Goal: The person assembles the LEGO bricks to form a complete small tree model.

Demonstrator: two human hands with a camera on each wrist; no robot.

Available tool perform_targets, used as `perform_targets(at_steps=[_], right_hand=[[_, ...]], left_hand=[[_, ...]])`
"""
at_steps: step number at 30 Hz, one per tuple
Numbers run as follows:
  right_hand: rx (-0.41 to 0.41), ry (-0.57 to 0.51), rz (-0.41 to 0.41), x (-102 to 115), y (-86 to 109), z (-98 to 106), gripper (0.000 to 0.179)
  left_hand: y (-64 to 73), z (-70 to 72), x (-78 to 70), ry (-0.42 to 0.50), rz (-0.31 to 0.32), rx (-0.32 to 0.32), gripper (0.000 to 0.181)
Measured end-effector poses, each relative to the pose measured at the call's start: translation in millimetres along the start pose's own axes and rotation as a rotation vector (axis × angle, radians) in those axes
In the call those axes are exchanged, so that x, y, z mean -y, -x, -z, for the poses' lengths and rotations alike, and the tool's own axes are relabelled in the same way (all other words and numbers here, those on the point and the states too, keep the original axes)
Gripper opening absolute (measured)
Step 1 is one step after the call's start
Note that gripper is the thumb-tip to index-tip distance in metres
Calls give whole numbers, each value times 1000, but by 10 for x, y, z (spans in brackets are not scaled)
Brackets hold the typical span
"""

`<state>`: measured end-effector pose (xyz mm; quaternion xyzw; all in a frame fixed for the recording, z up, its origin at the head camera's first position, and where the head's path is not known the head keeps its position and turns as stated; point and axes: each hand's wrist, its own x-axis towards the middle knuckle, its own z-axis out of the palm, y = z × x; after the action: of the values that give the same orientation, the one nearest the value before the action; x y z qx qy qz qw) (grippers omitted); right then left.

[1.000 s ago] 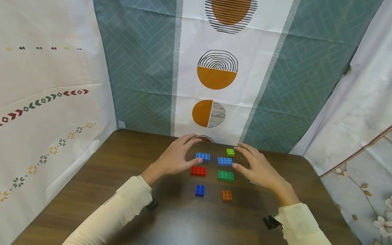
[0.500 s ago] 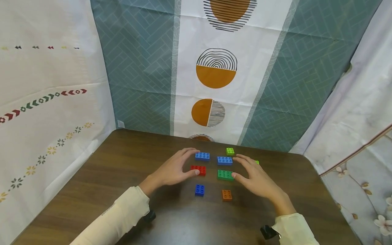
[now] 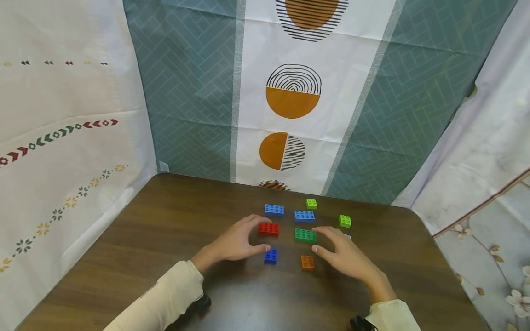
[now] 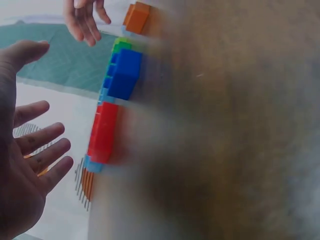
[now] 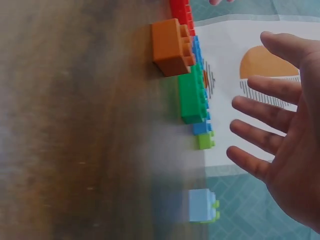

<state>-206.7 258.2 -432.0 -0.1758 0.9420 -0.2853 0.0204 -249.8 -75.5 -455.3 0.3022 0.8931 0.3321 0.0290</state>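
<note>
My left hand [image 3: 238,240] hovers with spread, straight fingers beside the red building brick [image 3: 268,230] and the dark blue brick [image 3: 271,257]. It holds nothing; the left wrist view shows its bare palm and fingers [image 4: 45,135]. Opposite, my right hand [image 3: 345,255] is held above the table, fingers apart, near the green brick [image 3: 305,236] and the orange brick [image 3: 307,262]. Nothing is in its grasp in the right wrist view. A light blue brick [image 5: 200,205], plain in the right wrist view, is mostly hidden behind this hand in the head view.
Two medium-blue bricks [image 3: 274,210] lie farther back on the brown table [image 3: 198,202]. One lime brick [image 3: 311,203] is near the back edge, and another lime brick [image 3: 345,221] sits to the right. Patterned cloths [image 3: 190,92] hang behind and at both sides.
Both hands have drawn back toward the person and lower in the head view, uncovering the right lime brick. The bricks have stayed in place.
</note>
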Motion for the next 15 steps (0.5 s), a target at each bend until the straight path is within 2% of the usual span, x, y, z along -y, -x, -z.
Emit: perform_targets(at_steps=[5, 15], right_hand=[[43, -28, 2, -57, 22, -84, 54], [81, -13, 32, -127, 28, -235, 45]], left_hand=[[7, -78, 45, 29, -15, 28, 64], [-1, -219, 106, 99, -45, 35, 45]])
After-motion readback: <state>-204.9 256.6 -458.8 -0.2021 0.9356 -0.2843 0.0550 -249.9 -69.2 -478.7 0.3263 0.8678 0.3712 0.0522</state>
